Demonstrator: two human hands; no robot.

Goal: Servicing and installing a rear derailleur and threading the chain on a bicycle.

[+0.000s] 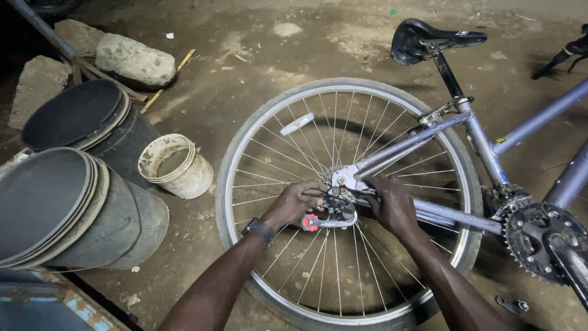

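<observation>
Two bare hands meet at the hub of the spoked rear bicycle wheel with silver rim [245, 202], which fills the lower centre of the frame. I see my left hand [298, 202] curled over the black rear derailleur with a red pulley wheel [327, 216]; fingers wrap its upper body, so the derailleur sits directly under and slightly right of the palm. A dark wristwatch [259, 229] rides on that wrist. My right hand [392, 205] is closed around the grey-lilac chainstay tube [447, 214] just right of the hub, thumb toward the derailleur; the two hands are near each other but apart. Whether the right fingertips also touch the derailleur, I cannot tell.

The lilac metal bicycle frame [527, 125] lies on its side, running toward the right edge. Black saddle [429, 40] at upper right of the frame. Black toothed chainring [539, 242] at lower right. White spoke reflector [297, 124] in the wheel's upper part.

Left half of the frame: two dark rubber-topped drums [73, 202] and, just right of them, a tipped cream plastic bucket [177, 167]. Pale stone blocks [135, 60] at upper left. Ground is packed dirt [257, 49].
</observation>
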